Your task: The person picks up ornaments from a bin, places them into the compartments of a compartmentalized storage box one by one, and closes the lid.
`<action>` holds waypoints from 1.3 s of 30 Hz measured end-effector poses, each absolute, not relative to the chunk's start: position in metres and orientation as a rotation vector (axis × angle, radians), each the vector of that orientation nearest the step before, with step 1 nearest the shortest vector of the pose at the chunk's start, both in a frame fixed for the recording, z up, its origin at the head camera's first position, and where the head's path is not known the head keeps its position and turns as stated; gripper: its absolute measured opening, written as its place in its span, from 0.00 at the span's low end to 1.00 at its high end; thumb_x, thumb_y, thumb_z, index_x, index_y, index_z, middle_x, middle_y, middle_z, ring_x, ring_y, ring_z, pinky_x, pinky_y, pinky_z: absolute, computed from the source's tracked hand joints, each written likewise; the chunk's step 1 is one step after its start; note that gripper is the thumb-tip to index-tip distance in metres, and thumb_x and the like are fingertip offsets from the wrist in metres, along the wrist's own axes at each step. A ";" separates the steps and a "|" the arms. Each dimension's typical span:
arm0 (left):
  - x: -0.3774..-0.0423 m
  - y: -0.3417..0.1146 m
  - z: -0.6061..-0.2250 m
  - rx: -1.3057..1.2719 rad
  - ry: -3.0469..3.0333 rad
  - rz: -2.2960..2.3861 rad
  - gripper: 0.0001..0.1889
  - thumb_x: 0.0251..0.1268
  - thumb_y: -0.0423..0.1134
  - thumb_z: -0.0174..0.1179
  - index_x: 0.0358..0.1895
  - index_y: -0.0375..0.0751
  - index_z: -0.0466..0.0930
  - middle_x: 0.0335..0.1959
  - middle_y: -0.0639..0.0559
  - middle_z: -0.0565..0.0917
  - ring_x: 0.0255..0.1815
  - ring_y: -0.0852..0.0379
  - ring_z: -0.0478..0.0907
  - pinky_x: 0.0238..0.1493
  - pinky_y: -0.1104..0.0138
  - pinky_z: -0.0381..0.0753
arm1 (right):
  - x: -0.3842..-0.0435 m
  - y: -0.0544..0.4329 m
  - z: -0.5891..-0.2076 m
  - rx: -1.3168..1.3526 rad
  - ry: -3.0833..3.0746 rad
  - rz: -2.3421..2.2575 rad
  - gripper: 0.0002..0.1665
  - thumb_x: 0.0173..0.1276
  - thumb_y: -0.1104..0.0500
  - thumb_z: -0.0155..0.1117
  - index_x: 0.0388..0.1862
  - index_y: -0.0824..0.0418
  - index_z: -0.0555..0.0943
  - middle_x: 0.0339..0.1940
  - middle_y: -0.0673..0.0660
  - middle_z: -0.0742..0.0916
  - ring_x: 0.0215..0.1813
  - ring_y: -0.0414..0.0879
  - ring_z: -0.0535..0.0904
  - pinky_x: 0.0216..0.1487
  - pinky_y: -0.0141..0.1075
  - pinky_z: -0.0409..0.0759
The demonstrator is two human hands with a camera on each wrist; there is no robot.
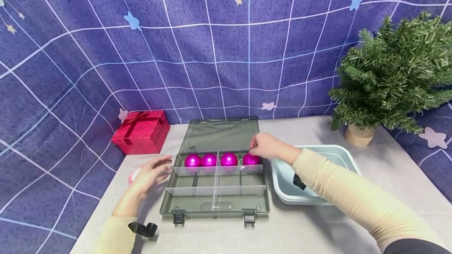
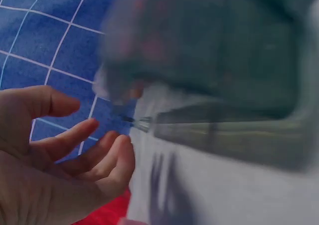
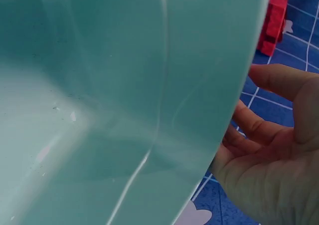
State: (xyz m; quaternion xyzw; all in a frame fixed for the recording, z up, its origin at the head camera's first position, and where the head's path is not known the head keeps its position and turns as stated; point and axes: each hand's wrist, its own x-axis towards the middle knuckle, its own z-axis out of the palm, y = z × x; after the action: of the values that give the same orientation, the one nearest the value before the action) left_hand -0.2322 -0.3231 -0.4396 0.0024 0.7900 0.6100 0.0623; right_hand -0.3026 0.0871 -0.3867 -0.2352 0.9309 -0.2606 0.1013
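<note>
You wear pale cream-yellow sleeves, the left sleeve (image 1: 114,236) ending at the wrist and the right sleeve (image 1: 353,195) softly creased along the forearm, with your left hand (image 1: 150,175) and right hand (image 1: 268,145) bare beyond them. At your left cuff sits a small black left wrist device (image 1: 141,229) with a narrow body and a rounded, knob-like end, while a compact black right wrist device (image 1: 299,181) shows by your other cuff. Farther up your right arm, a dark, nearly black covering (image 1: 416,247) with a curved edge overlaps the cream.
</note>
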 end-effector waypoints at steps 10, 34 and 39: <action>-0.288 -0.322 -0.412 0.046 2.414 1.877 0.23 0.78 0.32 0.51 0.70 0.23 0.66 0.49 0.57 0.82 0.49 0.64 0.80 0.52 0.64 0.80 | -0.312 0.092 -0.385 -0.565 2.620 -1.103 0.10 0.66 0.63 0.63 0.42 0.67 0.84 0.31 0.54 0.85 0.32 0.43 0.78 0.39 0.36 0.78; -0.381 -0.315 -0.427 -0.362 2.002 2.009 0.29 0.80 0.42 0.45 0.78 0.33 0.59 0.79 0.32 0.58 0.75 0.38 0.61 0.72 0.51 0.63 | -0.375 0.123 -0.397 0.310 1.353 -2.130 0.38 0.77 0.54 0.41 0.78 0.74 0.52 0.80 0.72 0.56 0.77 0.59 0.56 0.77 0.41 0.54; -0.380 -0.315 -0.426 -0.363 1.832 2.076 0.33 0.83 0.48 0.37 0.81 0.33 0.48 0.81 0.34 0.51 0.79 0.39 0.52 0.75 0.51 0.55 | -0.379 0.119 -0.402 0.277 1.318 -2.079 0.45 0.78 0.50 0.39 0.82 0.72 0.36 0.83 0.70 0.42 0.82 0.59 0.37 0.79 0.43 0.43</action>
State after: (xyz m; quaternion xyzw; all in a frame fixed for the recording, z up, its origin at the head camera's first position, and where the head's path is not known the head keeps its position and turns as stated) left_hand -0.3800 -0.3150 -0.4262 -0.1281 0.6459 0.7323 0.1736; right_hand -0.3788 0.1192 -0.4018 0.1058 0.5029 -0.7933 0.3264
